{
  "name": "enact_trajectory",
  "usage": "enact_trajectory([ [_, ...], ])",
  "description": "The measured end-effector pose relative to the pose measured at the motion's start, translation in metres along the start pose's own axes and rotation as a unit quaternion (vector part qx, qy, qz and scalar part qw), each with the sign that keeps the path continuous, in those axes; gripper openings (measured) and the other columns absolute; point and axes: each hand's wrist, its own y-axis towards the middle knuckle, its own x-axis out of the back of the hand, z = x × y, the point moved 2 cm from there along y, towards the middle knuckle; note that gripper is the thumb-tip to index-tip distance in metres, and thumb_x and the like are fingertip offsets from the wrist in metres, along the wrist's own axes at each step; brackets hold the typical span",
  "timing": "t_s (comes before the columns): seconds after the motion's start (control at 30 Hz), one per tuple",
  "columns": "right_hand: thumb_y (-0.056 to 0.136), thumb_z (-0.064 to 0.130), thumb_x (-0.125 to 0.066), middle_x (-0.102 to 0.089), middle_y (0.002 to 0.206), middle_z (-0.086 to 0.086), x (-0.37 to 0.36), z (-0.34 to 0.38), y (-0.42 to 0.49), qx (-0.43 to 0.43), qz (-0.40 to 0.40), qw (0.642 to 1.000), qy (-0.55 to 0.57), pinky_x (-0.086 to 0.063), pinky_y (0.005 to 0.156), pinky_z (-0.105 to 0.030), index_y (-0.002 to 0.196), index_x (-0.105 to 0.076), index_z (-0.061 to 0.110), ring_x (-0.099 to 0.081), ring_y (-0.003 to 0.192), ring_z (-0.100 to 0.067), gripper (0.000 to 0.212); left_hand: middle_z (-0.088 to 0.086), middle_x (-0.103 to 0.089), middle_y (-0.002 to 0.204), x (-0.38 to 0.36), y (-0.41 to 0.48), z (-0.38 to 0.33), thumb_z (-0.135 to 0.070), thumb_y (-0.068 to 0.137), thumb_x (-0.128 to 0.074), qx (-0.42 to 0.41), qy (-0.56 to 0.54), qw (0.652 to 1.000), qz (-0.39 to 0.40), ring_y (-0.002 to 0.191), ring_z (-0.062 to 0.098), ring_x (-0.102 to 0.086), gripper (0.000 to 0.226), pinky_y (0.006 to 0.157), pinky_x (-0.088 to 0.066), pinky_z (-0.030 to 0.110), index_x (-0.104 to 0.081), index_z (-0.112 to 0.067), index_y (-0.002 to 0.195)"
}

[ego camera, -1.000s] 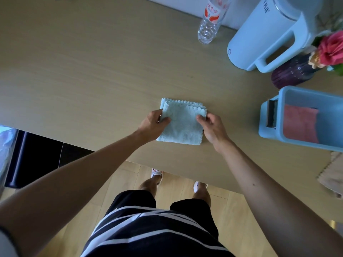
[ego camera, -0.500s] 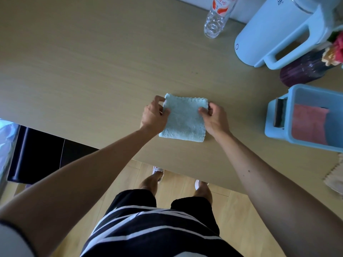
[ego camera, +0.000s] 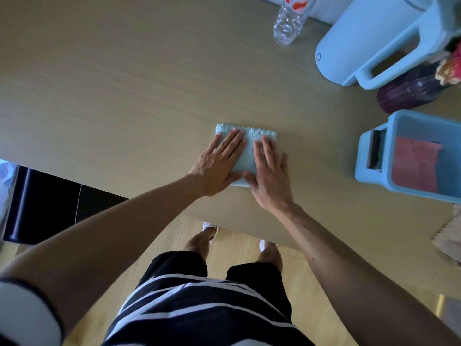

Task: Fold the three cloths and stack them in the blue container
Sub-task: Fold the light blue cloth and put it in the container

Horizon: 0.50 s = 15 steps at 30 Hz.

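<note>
A folded light blue cloth [ego camera: 249,151] lies flat on the wooden table [ego camera: 124,101], near its front edge. My left hand [ego camera: 219,163] rests palm down on the cloth's left half, fingers spread. My right hand [ego camera: 270,171] presses flat on its right half. Neither hand grips anything. At the right stands the blue container [ego camera: 369,141] with a folded pink cloth [ego camera: 416,166] inside. A beige cloth [ego camera: 449,236] shows partly at the right edge of the table.
At the back right stand a clear plastic bottle [ego camera: 289,23], a large pale blue jug [ego camera: 369,43] with a handle, and a dark purple vase [ego camera: 409,91] with flowers. The table's front edge runs just below my hands, with floor and my legs beneath.
Both hands let go of the cloth's side edges and now lie flat on top of it, pressing it down. The cloth stays in the same spot.
</note>
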Motion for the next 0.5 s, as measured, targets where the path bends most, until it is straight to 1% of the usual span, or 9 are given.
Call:
enact_trajectory([
  [0.07, 0.100, 0.062, -0.026, 0.004, 0.169, -0.007, -0.011, -0.009, -0.005, -0.013, 0.030, 0.999, -0.032, -0.009, 0.123, -0.059, 0.160, -0.004, 0.013, -0.003, 0.156, -0.032, 0.081, 0.013, -0.010, 0.167, -0.003, 0.001, 0.003, -0.061, 0.098, -0.032, 0.001, 0.002, 1.000, 0.010, 0.155, 0.030, -0.006, 0.082, 0.124, -0.011, 0.052, -0.016, -0.007, 0.157],
  [0.13, 0.098, 0.067, -0.015, 0.007, 0.169, -0.006, -0.013, -0.015, -0.008, -0.011, 0.040, 0.998, -0.050, -0.004, 0.122, -0.061, 0.161, 0.001, 0.016, 0.001, 0.156, -0.032, 0.082, 0.012, -0.006, 0.167, -0.005, 0.000, 0.006, -0.063, 0.096, -0.032, 0.008, 0.006, 1.000, 0.012, 0.155, 0.030, -0.002, 0.084, 0.125, -0.008, 0.053, -0.011, -0.010, 0.158],
  [0.2, 0.096, 0.069, -0.010, 0.010, 0.169, -0.005, -0.013, -0.018, -0.007, -0.011, 0.046, 0.997, -0.055, 0.000, 0.122, -0.062, 0.160, 0.004, 0.019, 0.005, 0.156, -0.032, 0.082, 0.011, -0.003, 0.168, -0.006, -0.001, 0.009, -0.066, 0.095, -0.031, 0.024, 0.005, 1.000, 0.009, 0.155, 0.030, 0.000, 0.086, 0.124, -0.006, 0.055, -0.008, -0.012, 0.159],
  [0.27, 0.096, 0.069, -0.009, 0.010, 0.169, -0.005, -0.010, -0.018, -0.007, -0.012, 0.049, 0.997, -0.056, 0.000, 0.122, -0.062, 0.160, 0.006, 0.020, 0.006, 0.156, -0.031, 0.082, 0.012, -0.002, 0.168, -0.006, -0.001, 0.011, -0.067, 0.095, -0.029, 0.037, 0.006, 0.999, 0.007, 0.155, 0.029, 0.001, 0.087, 0.124, -0.005, 0.056, -0.007, -0.013, 0.159],
  [0.33, 0.096, 0.069, -0.010, 0.010, 0.169, -0.005, -0.008, -0.015, -0.007, -0.018, 0.051, 0.997, -0.051, 0.000, 0.122, -0.062, 0.160, 0.005, 0.020, 0.005, 0.156, -0.031, 0.082, 0.015, -0.004, 0.167, -0.002, 0.001, 0.012, -0.066, 0.095, -0.030, 0.056, 0.002, 0.998, 0.007, 0.155, 0.030, -0.001, 0.087, 0.124, -0.005, 0.056, -0.010, -0.010, 0.158],
  [0.43, 0.098, 0.066, -0.016, 0.009, 0.169, -0.008, -0.001, -0.011, -0.014, -0.084, 0.034, 0.996, -0.007, 0.002, 0.122, -0.058, 0.160, 0.005, 0.017, 0.005, 0.156, -0.030, 0.082, 0.019, -0.011, 0.165, 0.010, 0.014, 0.014, -0.061, 0.097, -0.033, 0.070, 0.011, 0.997, 0.010, 0.155, 0.032, -0.005, 0.085, 0.125, -0.007, 0.053, -0.016, -0.002, 0.156],
  [0.5, 0.099, 0.062, -0.021, 0.004, 0.169, -0.010, 0.005, -0.009, -0.023, -0.129, 0.012, 0.991, 0.024, -0.001, 0.124, -0.057, 0.160, 0.003, 0.015, 0.004, 0.156, -0.027, 0.080, 0.019, -0.019, 0.163, 0.019, 0.025, 0.015, -0.055, 0.097, -0.043, 0.070, -0.011, 0.997, 0.016, 0.154, 0.033, -0.012, 0.085, 0.125, -0.009, 0.049, -0.018, 0.000, 0.155],
])
